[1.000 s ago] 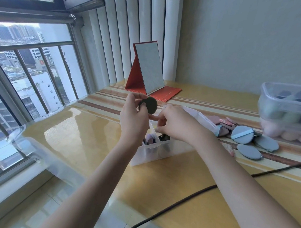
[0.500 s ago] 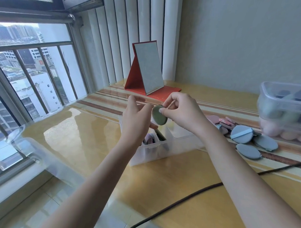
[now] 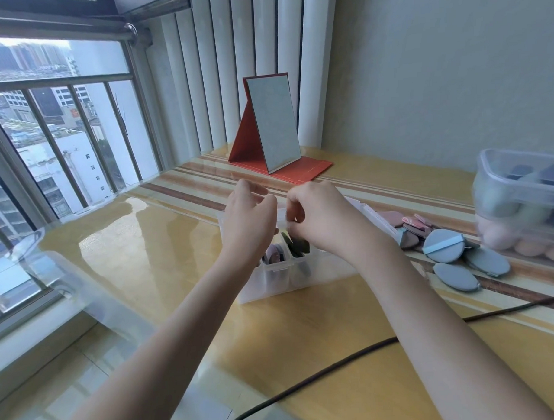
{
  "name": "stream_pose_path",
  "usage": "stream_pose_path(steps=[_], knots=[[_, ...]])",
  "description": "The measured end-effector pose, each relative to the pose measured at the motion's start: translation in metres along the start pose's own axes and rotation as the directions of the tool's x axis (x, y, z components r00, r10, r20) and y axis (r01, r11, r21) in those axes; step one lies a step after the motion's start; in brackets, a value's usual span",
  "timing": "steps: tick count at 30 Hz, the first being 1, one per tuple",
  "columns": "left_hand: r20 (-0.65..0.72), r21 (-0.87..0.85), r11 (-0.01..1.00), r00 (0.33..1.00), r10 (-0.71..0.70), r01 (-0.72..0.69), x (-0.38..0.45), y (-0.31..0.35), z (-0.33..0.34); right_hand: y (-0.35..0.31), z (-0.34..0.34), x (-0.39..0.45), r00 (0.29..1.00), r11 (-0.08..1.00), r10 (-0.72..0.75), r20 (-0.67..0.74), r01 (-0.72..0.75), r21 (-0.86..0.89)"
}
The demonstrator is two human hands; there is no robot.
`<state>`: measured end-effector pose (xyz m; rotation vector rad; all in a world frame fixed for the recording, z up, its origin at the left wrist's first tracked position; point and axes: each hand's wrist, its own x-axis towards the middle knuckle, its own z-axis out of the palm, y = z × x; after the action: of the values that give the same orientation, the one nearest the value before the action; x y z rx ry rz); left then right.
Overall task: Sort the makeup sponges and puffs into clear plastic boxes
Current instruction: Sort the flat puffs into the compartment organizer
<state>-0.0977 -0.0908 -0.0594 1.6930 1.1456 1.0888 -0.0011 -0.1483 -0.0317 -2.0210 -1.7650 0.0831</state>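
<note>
Both hands hover over a small clear box (image 3: pixel 273 277) with compartments on the yellow table (image 3: pixel 164 261). The right hand (image 3: pixel 320 219) has its fingers curled downward just above the box's right-hand compartment, where dark green puffs (image 3: pixel 297 245) stand on edge directly beneath its fingertips; whether the fingers pinch one of them cannot be told, since the hand hides the contact. The left hand (image 3: pixel 248 223) is just beside it, fingers loosely bent and holding nothing, above the left-hand compartment, which holds pinkish puffs (image 3: pixel 275 255). The box's open lid (image 3: pixel 373 219) runs out behind the right wrist. Farther out past the right hand lies a loose heap on the table: pink and mauve puffs (image 3: pixel 412 224), then blue-grey oval puffs (image 3: pixel 455 274), one round one (image 3: pixel 443 246) with a pale blue strap. At the far right beyond that heap stands a bigger clear tub (image 3: pixel 519 182) with peach and pale green sponges (image 3: pixel 531 248) in it and dark ones on top. Ahead of both hands a red folding mirror (image 3: pixel 274 125) stands upright. A black cable (image 3: pixel 306 380) crosses the table under the right forearm.
</note>
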Motion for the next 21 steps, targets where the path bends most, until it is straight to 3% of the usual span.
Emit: stream_pose_path(steps=[5, 10, 17, 21], knots=[[-0.005, -0.012, 1.0, 1.0, -0.014, 0.014, 0.001, 0.0, 0.0, 0.001, -0.003, -0.003, 0.989, 0.999, 0.043, 0.142, -0.044, 0.006], [0.008, -0.004, 1.0, 1.0, -0.008, 0.008, 0.001, -0.001, 0.001, 0.0, -0.011, -0.005, 0.927, 0.996, 0.088, 0.365, -0.069, -0.063], [0.02, 0.014, 1.0, 1.0, -0.01, 0.01, 0.001, -0.001, 0.0, -0.001, -0.002, 0.005, 0.947, 0.961, 0.095, 0.308, -0.006, -0.278], [0.029, 0.031, 0.999, 1.0, -0.01, 0.009, 0.001, 0.0, 0.0, 0.001, -0.004, 0.004, 0.932, 0.982, 0.074, 0.354, -0.005, -0.191]])
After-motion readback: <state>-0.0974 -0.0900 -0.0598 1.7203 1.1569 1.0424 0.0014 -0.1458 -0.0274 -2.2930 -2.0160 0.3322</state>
